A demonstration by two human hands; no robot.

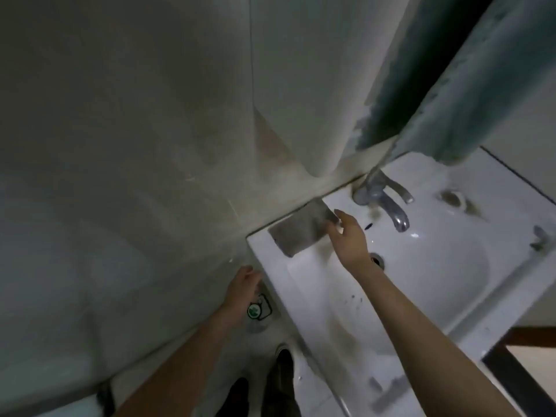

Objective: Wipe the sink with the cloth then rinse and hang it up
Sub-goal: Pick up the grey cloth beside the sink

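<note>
A grey cloth (298, 233) lies flat on the far left corner of the white sink (436, 266), against the wall. My right hand (349, 236) reaches over the basin and its fingertips pinch the cloth's right edge. The metal tap (388, 206) stands just right of the cloth, and the drain (377, 260) shows beside my right wrist. My left hand (243, 287) hangs left of the sink, below its rim, fingers loosely apart and holding nothing.
A teal towel (445, 85) hangs on the wall above the tap. A white pipe or fixture (301, 100) runs down the wall behind the sink. A green-and-white object (255, 310) lies on the floor under my left hand, and dark shoes (282, 380) show below.
</note>
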